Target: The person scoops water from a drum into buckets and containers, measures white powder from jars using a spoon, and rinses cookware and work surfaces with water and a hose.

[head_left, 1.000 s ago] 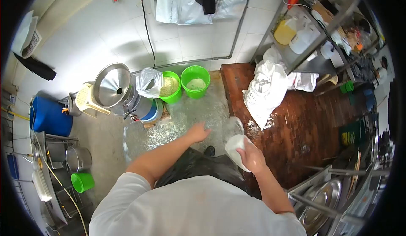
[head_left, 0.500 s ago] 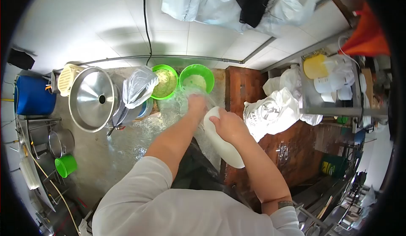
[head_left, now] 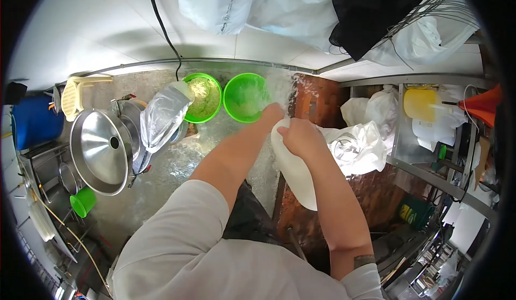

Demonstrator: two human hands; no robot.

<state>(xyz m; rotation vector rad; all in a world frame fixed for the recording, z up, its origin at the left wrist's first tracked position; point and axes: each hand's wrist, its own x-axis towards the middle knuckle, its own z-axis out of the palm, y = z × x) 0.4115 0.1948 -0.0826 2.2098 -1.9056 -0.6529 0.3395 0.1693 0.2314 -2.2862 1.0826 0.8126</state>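
Right-hand grip: my right hand (head_left: pixel 303 139) pinches the upper end of a white oblong object (head_left: pixel 300 181), thumb showing, fingers hidden.
Left hand: my left hand (head_left: pixel 273 112) reaches just past that end; I cannot tell whether it grips anything.
Buckets: a green bucket (head_left: pixel 240 104) stands just left of my left hand, its right side blurred by splashing water (head_left: pixel 279 88); another green bucket (head_left: pixel 207 111), with pale contents, stands beside it.
Around: a steel funnel (head_left: pixel 99 152) at far left; a white sack (head_left: pixel 357 148) close right of my right hand, partly hidden behind it.
Room: wet grey floor (head_left: pixel 180 174), brown brick floor (head_left: pixel 349 203) at right, white tiled wall (head_left: pixel 123 23) ahead.
White object's direction: below my hands, long axis slanting from upper left down to lower right, toward my body.
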